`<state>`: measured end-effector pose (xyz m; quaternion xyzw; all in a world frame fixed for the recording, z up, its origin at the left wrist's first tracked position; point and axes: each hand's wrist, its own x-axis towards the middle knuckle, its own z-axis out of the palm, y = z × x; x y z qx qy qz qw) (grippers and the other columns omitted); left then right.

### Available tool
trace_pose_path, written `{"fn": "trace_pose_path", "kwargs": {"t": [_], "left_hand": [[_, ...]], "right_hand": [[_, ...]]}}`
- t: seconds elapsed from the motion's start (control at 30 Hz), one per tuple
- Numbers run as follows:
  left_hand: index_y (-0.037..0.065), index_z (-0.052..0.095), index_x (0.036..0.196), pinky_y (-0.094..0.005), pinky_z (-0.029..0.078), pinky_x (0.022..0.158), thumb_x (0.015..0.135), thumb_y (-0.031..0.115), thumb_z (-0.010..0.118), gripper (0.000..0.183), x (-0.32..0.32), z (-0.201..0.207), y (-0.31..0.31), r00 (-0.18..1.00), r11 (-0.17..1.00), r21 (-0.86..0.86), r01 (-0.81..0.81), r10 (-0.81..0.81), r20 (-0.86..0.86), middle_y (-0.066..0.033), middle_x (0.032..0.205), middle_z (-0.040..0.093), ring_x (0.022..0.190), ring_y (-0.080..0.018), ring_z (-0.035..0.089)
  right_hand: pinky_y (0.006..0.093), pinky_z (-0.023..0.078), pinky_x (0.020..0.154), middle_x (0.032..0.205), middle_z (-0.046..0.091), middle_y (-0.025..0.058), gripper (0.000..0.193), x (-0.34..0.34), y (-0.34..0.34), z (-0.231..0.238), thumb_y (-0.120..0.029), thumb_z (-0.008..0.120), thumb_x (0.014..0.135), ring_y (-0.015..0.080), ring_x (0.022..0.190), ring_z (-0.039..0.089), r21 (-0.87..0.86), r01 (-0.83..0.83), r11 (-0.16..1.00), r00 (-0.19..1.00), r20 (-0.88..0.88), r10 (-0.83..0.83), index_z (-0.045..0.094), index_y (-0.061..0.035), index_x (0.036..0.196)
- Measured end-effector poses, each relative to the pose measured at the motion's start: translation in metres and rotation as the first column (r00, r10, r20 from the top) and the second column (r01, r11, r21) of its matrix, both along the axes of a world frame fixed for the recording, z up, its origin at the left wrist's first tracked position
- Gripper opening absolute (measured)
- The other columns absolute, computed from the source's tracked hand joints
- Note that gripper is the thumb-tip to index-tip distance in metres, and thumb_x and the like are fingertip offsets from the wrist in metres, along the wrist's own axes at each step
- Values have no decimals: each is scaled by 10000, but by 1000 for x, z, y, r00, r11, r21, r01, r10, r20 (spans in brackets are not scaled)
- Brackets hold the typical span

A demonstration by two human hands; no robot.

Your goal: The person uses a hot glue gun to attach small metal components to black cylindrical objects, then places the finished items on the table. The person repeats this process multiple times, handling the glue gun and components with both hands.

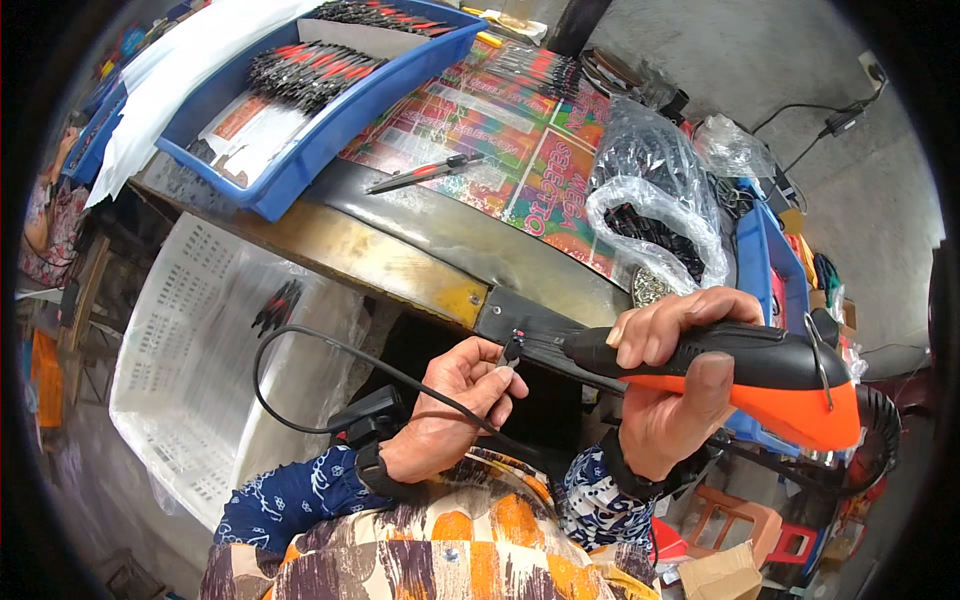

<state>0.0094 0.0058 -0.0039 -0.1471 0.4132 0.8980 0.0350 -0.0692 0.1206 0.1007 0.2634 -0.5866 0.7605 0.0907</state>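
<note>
My right hand [680, 380] is wrapped around an orange and black electric screwdriver [770, 385], lying nearly level with its nose to the left. In front of that nose, my left hand [465, 395] pinches a small black part [512, 348] between thumb and fingers. Most of the part is hidden by the fingers, and I cannot tell whether the tip touches it. A slim black and red piece, like a closed drawing compass [425, 173], lies on the table [440, 240] beyond my hands.
At the back left, a blue tray [290, 180] holds several bundles of similar pieces. An opened plastic bag [655, 190] of black parts stands to the right. Below the table edge is a white crate [190, 350]. A black cable [330, 335] loops past my left wrist.
</note>
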Motion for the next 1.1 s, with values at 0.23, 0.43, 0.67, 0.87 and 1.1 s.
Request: {"fn": "trace_pose_path", "kwargs": {"t": [0.23, 0.43, 0.67, 0.87, 1.1], "left_hand": [[11, 493, 1045, -206, 408, 496, 929, 73, 527, 136, 3, 6, -1, 1000, 1000, 28, 11, -11, 7, -93, 825, 614, 568, -82, 509], [-4, 479, 1089, -210, 382, 441, 942, 68, 514, 167, 0, 18, -6, 992, 998, -11, -57, 55, -110, -120, 940, 607, 534, -98, 511], [-43, 414, 1191, -226, 535, 504, 949, 49, 478, 266, -29, 25, -4, 980, 1000, -13, -17, 14, -200, -150, 1122, 568, 760, -178, 658], [-43, 413, 1173, -294, 577, 737, 958, 30, 428, 228, -49, 25, -1, 976, 999, -33, 35, -41, -216, -156, 1028, 611, 866, -190, 658], [-34, 416, 1172, -329, 578, 767, 947, 82, 503, 268, -64, 28, -9, 971, 995, -94, 40, -61, -231, -164, 1012, 613, 886, -218, 663]], "right_hand": [[327, 456, 581, 655, 476, 50, 509, -5, 5, 5, -464, 708, 794, 171, 553, 515, -59, -21, 998, 1000, -23, 19, 445, -61, 958], [326, 454, 579, 660, 467, 52, 498, -5, 6, 2, -470, 681, 817, 163, 547, 501, -83, -44, 996, 999, 17, 46, 432, -63, 957], [327, 454, 581, 658, 474, 49, 493, -7, 6, 0, -465, 679, 821, 159, 552, 502, -114, -79, 990, 996, 17, 82, 426, -65, 959], [323, 453, 591, 659, 479, 48, 494, -15, 9, 0, -462, 686, 816, 156, 560, 505, -132, -83, 988, 997, -2, 83, 429, -67, 964], [319, 467, 617, 721, 504, 93, 374, -25, 17, 1, -193, 697, 823, 178, 632, 520, -310, -96, 946, 995, -27, 92, 422, -12, 1000]]}}
